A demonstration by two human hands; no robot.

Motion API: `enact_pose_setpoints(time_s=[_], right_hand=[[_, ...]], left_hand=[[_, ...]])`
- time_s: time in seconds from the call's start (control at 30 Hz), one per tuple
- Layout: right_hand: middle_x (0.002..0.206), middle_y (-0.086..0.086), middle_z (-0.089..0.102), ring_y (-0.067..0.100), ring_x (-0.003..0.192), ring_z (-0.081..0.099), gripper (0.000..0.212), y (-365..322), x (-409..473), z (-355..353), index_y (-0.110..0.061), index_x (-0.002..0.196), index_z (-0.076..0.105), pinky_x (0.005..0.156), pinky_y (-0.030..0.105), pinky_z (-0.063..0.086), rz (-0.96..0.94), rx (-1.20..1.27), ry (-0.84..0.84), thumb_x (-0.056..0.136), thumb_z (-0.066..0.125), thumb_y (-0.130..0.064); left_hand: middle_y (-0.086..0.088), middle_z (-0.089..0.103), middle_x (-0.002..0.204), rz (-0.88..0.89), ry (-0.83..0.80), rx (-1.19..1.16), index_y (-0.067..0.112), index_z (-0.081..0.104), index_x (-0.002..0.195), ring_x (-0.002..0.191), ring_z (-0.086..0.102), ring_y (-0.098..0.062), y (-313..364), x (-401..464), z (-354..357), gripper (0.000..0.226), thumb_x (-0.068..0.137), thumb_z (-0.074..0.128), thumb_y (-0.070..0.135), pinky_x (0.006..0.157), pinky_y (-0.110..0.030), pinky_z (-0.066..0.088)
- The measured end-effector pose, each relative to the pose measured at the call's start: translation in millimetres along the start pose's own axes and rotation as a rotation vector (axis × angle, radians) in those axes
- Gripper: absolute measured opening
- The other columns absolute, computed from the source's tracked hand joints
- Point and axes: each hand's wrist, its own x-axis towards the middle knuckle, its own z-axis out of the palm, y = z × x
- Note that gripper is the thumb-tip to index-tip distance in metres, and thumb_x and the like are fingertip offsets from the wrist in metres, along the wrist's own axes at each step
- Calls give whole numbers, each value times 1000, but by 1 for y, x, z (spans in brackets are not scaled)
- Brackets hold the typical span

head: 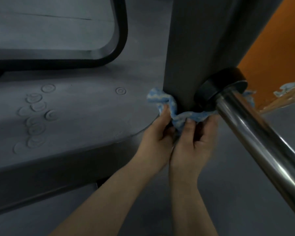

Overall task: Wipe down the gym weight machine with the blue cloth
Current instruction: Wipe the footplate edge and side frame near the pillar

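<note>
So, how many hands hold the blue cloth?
2: the left hand grips the blue cloth at its left part, the right hand at its right, below the grey post.

a dull grey floor (245,167) is spreading under dim, flat light. an orange wall (278,48) is showing at the upper right, its lower edge scuffed and flaking where it is meeting the floor.

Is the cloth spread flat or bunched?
Bunched: the cloth is crumpled in folds against the post, pinched by both hands.
</note>
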Motion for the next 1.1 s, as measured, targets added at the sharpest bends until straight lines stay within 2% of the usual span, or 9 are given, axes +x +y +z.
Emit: enact_pose_setpoints(time_s=[0.13, 0.27, 0.37, 0.47, 0.6, 0.67, 0.8, 0.97, 1.1], right_hand=[[120, -15, 56, -1, 112, 55, 34, 2, 0, 6, -35, 124, 44, 90, 15, 44, -62, 15, 24, 93, 47, -22], [118, 9, 57, 11, 106, 57, 56, 30, -10, 8, 4, 129, 45, 91, 15, 44, 22, -113, 52, 89, 46, -34], [110, 12, 57, 8, 97, 57, 37, 53, -20, 7, 8, 121, 44, 85, 13, 45, 233, -100, 130, 91, 53, -13], [101, -7, 52, -15, 85, 55, 26, 73, -22, 9, -6, 110, 41, 76, 3, 42, 420, -107, 192, 90, 51, 8], [133, 13, 51, 20, 116, 55, 46, 95, -32, 19, 2, 131, 37, 85, 13, 41, 754, -73, 229, 89, 56, 3], [138, 14, 48, 25, 121, 52, 51, 103, -40, 22, 0, 137, 34, 85, 19, 38, 900, -176, 167, 91, 57, -7], [121, 21, 57, 33, 110, 57, 40, 105, -64, 32, 4, 128, 43, 75, 26, 43, 1092, -260, -17, 93, 56, -8], [126, 14, 54, 26, 107, 57, 35, 98, -105, 51, 0, 127, 45, 83, 25, 45, 1055, -367, 39, 93, 53, -4], [125, 8, 52, 14, 98, 53, 30, 87, -123, 53, -2, 125, 51, 71, 10, 35, 900, -528, -216, 96, 47, -8]], left_hand=[[-2, 57, 130, 28, 16, -28, 11, 50, 132, 123, 51, -10, 6, 3, 0, 44, 93, 40, -8, 104, -21, 40], [-7, 63, 116, -145, -8, 172, 6, 49, 132, 108, 59, -17, -31, 12, -1, 35, 97, 43, 8, 87, -8, 42], [-5, 62, 118, -285, -133, 158, 12, 48, 132, 111, 58, -17, -65, 14, 2, 35, 97, 40, 14, 102, -32, 43], [-1, 49, 133, -368, -209, 245, 12, 39, 139, 126, 45, -18, -85, 18, -2, 39, 101, 35, 16, 107, -20, 30], [-5, -6, 157, -411, -523, 723, 13, 3, 150, 145, 8, -25, -105, 19, -29, 63, 98, 39, 11, 117, -29, 7], [-6, -12, 157, -444, -583, 935, 16, -3, 150, 145, 5, -24, -112, 17, -43, 65, 98, 36, 16, 118, -36, 9], [-8, -10, 158, -389, -603, 1236, 12, -4, 150, 146, -2, -20, -126, 1, -67, 64, 100, 30, 32, 117, -40, 8], [-9, -10, 157, -343, -611, 1412, 12, -5, 150, 146, 0, -21, -134, -15, -105, 68, 100, 31, 41, 118, -38, 7], [-6, 9, 157, -482, -527, 1285, 16, 3, 151, 142, 20, -25, -136, -16, -139, 70, 97, 40, 43, 114, -36, 23]])
